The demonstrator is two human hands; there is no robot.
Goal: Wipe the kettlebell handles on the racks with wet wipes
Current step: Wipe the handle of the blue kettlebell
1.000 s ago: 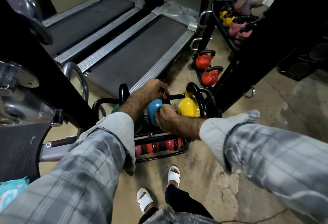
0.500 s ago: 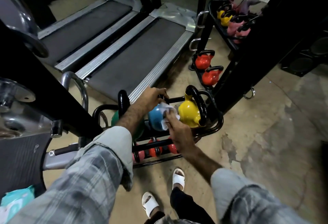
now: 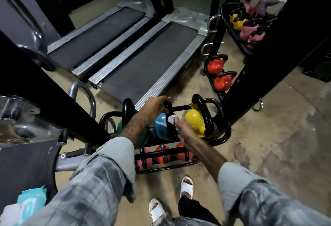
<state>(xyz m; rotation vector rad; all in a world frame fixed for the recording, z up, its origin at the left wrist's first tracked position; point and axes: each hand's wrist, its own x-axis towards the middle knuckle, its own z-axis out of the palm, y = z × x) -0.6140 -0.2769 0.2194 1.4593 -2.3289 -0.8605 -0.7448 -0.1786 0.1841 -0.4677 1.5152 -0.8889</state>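
A black two-tier rack [image 3: 221,140] holds a green kettlebell [image 3: 120,127], a blue kettlebell [image 3: 159,124] and a yellow kettlebell [image 3: 194,120] on its top tier. My left hand [image 3: 154,106] grips the top of the blue kettlebell's black handle [image 3: 169,127]. My right hand [image 3: 185,130] holds a white wet wipe [image 3: 172,118] against the side of that handle. The lower tier carries small red kettlebells [image 3: 162,152].
Two treadmills [image 3: 143,55] lie beyond the rack. A mirror at the right reflects more red kettlebells [image 3: 222,81]. A black machine frame [image 3: 50,100] crosses at the left. A pack of wet wipes [image 3: 29,202] sits at the bottom left. My white sandals [image 3: 187,186] stand on concrete floor.
My right hand has slid the wipe from the blue bell's body onto the side of its handle. My left hand has kept its grip on the handle top.
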